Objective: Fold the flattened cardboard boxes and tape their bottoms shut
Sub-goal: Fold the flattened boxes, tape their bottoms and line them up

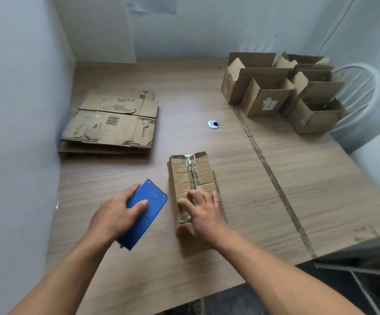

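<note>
A small folded cardboard box (192, 176) stands bottom-up in the middle of the table, with clear tape running along its centre seam. My right hand (201, 212) lies on the near end of that bottom, fingers spread and pressing on the tape. My left hand (118, 214) grips a blue tape dispenser (147, 208) just left of the box, fingers curled over its top. A stack of flattened cardboard boxes (111, 123) lies at the left, against the wall.
Several folded, open-topped boxes (282, 89) stand in a group at the table's far right corner. A round cable grommet (213, 124) sits in the wooden table (298, 178). A white chair (357, 87) stands behind the right edge. White walls close in the left and back.
</note>
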The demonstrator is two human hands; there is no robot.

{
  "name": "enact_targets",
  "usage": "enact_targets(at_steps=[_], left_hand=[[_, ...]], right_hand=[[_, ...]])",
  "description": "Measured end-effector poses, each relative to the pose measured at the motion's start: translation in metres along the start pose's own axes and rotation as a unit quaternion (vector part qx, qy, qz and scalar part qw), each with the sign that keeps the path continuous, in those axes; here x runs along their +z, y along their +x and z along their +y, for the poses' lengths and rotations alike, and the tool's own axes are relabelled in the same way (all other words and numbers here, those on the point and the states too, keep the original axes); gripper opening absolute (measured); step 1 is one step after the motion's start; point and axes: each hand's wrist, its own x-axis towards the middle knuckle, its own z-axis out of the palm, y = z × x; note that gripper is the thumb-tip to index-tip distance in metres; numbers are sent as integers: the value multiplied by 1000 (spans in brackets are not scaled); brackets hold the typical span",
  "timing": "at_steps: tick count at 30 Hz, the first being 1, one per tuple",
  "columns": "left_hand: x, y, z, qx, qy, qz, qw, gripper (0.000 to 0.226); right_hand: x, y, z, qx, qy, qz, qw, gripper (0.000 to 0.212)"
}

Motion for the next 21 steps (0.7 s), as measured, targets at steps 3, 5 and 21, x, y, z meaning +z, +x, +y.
enact_targets(at_steps=[3, 5, 21], left_hand=[[-5, 2, -4, -6, -17, 7, 1000, 53], [-8, 2, -8, -12, -23, 10, 1000, 53], [-27, -12, -7, -12, -86, 47, 995, 50]], right_hand=[[-1, -2, 6, -20, 17, 16, 1000, 76], [-2, -5, 13, -25, 37, 16, 999, 74], [-31, 19, -6, 118, -17, -17, 993, 82]])
